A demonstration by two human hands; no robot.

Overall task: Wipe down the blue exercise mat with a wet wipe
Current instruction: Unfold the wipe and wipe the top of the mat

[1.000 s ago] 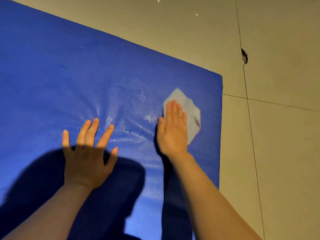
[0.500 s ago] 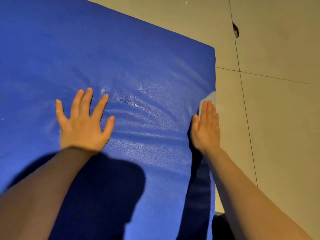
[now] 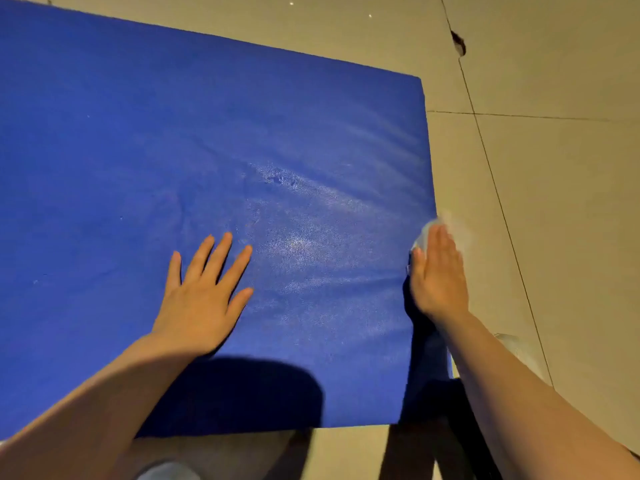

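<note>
The blue exercise mat lies flat on the floor and fills most of the view, with a shiny damp patch near its right side. My left hand presses flat on the mat with fingers spread. At the mat's right edge my right hand lies with straight fingers on the pale wet wipe. The wipe is blurred, mostly hidden under the fingers, and pokes out over the edge onto the floor.
Beige floor tiles with dark grout lines surround the mat on the right, far and near sides. A chipped dark spot marks a grout line at the upper right. My shadow falls on the mat's near edge.
My right hand slid the wipe from inside the mat rightward to its right edge and stays there. The view pulled back, so the mat's near edge now shows. My left hand stayed flat.
</note>
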